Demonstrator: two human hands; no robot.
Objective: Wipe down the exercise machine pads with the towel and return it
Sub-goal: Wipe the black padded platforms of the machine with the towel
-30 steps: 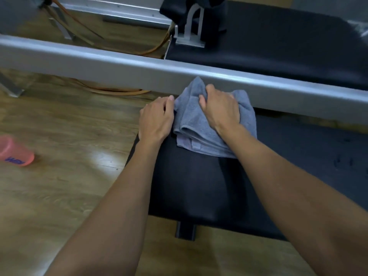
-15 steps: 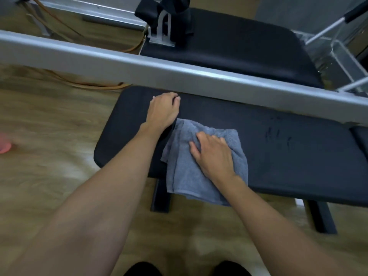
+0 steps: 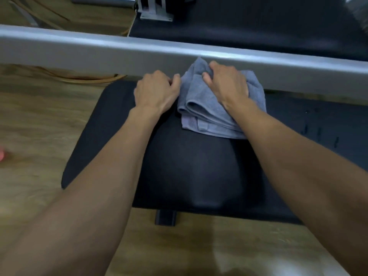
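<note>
Looking down from the head camera, two bare forearms reach forward over a black padded vinyl bench pad. The right hand lies on a grey-blue terry towel, fingers bent into the cloth and bunching it up at the far end. The towel is folded in several layers and sits on the far part of the pad, its top corner touching a long brushed-silver metal rail that crosses the whole picture.

The left hand rests on the pad just beside the towel, thumb against the cloth's edge. Its fingers are curled with the tips tucked out of sight (so whether they grip anything cannot be told).

Beyond the rail lies a second black padded surface, cut off by the top edge, with a pale metal bracket at its corner. Thin orange-brown cables run along the wood-grain floor and pass behind the rail. A short black support post shows below the pad's near edge. At the far left, a pink blurred object is mostly out of frame and cannot be identified. Small dark marks on the pad's right side are too faint to make out.
</note>
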